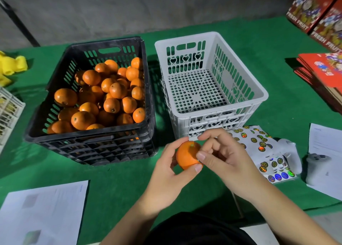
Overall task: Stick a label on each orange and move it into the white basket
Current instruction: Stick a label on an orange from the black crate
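My left hand (167,172) grips one orange (186,156) just in front of the white basket (259,104), which holds nothing. My right hand (222,156) has its thumb pressed on the right side of that orange, its other fingers curled above the fruit. Any label under the thumb is hidden. The black crate (88,136) on the left holds several oranges (111,94). Sheets of round shiny labels (259,143) lie on the green cloth to the right of my hands.
White remote-like devices (294,152) rest beside the label sheets. Printed papers (42,213) lie front left and at the right edge (325,143). Red fruit boxes (322,15) and flat red cartons (323,68) are at the far right. Yellow foam nets (11,65) lie far left.
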